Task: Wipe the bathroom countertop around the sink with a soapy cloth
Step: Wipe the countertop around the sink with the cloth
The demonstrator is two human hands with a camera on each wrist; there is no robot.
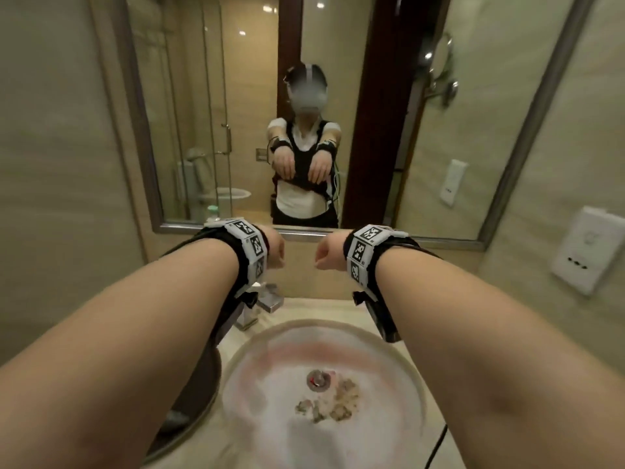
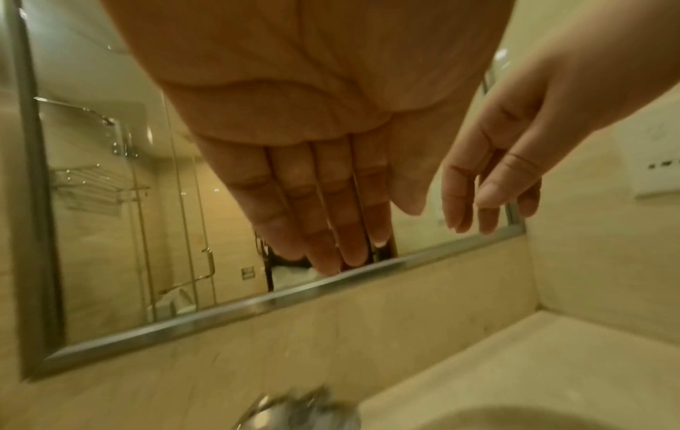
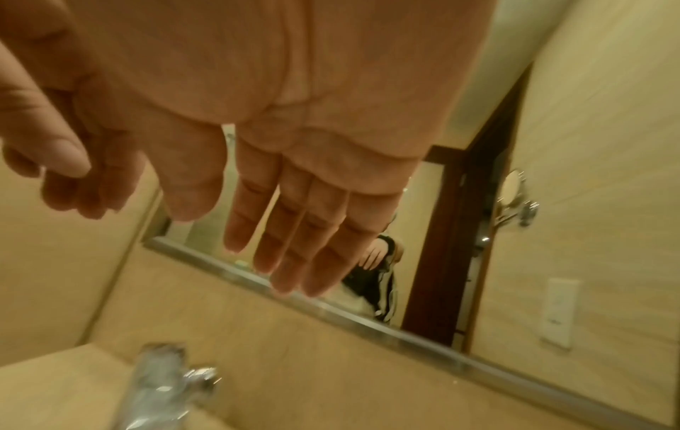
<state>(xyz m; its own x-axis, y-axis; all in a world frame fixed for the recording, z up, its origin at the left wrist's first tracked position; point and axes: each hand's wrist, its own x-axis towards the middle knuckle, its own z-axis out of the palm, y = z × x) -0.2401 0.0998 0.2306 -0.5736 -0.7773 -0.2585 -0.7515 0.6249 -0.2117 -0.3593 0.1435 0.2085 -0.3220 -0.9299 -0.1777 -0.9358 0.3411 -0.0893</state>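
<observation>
Both my arms reach forward above the round sink. My left hand and right hand hang from the wrists just in front of the mirror's lower frame, a small gap between them. In the left wrist view my left hand has straight fingers, close together, and holds nothing. My right hand shows the same in the right wrist view, fingers straight and palm bare. The beige stone countertop runs around the basin. No cloth shows in any view.
A chrome faucet stands behind the basin at the left. Brownish debris lies by the drain. A large mirror fills the wall ahead. A white socket plate is on the right wall. A black cable lies at the lower right.
</observation>
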